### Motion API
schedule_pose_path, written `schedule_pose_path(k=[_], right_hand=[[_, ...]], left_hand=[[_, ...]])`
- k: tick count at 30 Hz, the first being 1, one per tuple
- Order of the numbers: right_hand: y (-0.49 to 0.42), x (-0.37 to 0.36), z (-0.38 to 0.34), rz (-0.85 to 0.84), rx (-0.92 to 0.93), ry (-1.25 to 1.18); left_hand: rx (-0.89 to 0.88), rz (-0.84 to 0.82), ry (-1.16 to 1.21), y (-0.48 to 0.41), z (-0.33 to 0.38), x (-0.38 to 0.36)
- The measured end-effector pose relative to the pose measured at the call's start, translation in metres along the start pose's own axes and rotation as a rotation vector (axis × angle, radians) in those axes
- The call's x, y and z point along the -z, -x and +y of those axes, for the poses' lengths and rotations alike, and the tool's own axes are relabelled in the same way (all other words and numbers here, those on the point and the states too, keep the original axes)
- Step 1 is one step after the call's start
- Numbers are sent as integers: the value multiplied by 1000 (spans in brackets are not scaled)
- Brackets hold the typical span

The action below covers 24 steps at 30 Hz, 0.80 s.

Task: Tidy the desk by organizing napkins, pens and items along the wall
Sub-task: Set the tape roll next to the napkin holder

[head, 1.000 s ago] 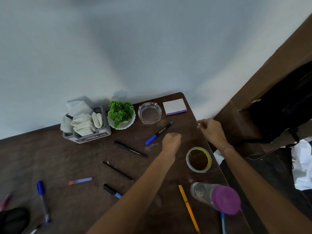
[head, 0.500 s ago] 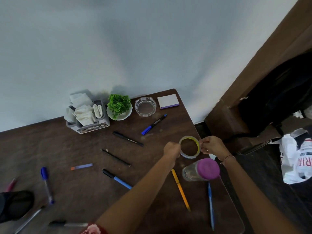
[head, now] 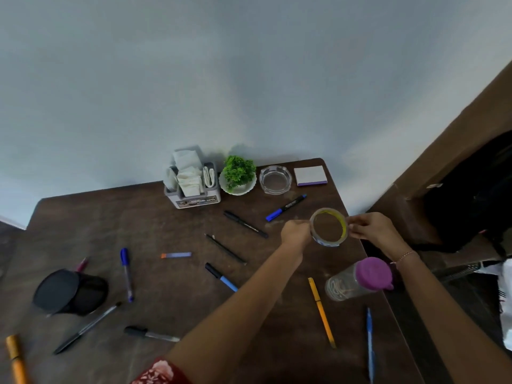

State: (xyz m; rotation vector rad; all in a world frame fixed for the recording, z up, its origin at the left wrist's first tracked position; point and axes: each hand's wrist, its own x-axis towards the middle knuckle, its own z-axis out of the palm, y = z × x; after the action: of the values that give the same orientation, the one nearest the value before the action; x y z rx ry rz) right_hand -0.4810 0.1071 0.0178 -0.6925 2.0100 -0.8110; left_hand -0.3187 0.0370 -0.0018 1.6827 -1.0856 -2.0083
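The tape roll [head: 329, 227] is in the middle right of the frame, just over the right edge of the desk [head: 166, 231], and it sits right between the two hands. The left hand [head: 295, 234] has its fingers curled and pinches the left side of the ring. The right hand [head: 371, 231] pinches the right side the same way. Both hands are just as near, because both are touching it. The ring looks tipped a little, and I cannot tell if it rests on the desk or is lifted. The wall row is straight up the frame from the tape, so I think the tape has to go up and away from the person. That row has four things: one napkin box [head: 194, 195], one small plant [head: 238, 174], one glass dish [head: 275, 180] and one notepad [head: 310, 176]. There are eleven loose pens [head: 245, 224] and markers on the desk, pointing all different ways, plus one short orange and blue stick [head: 176, 255]. There is one bottle [head: 357, 278] with a purple lid at the lower right, near the right wrist. One black cup [head: 69, 292] lies on its side at the lower left.
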Motion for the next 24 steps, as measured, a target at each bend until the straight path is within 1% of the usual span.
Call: schedule_pose_path(k=[3,11,15,19,21,24], right_hand=[[8,2,-26,-39,68,-2],[32,-1,-91,-25,240,49],[56,-24,-114,21,313,63],[73,-64,-132,51,383,61],[76,-86,-139,39,419,53],[75,-119,-144,-7,406,-25]], left_hand=[[-16,-59,80,15,17,17],[-90,-8,230,45,49,54],[-137,6,265,55,56,83],[-191,52,298,64,60,128],[-208,81,297,65,59,149],[-227,123,282,67,55,180]])
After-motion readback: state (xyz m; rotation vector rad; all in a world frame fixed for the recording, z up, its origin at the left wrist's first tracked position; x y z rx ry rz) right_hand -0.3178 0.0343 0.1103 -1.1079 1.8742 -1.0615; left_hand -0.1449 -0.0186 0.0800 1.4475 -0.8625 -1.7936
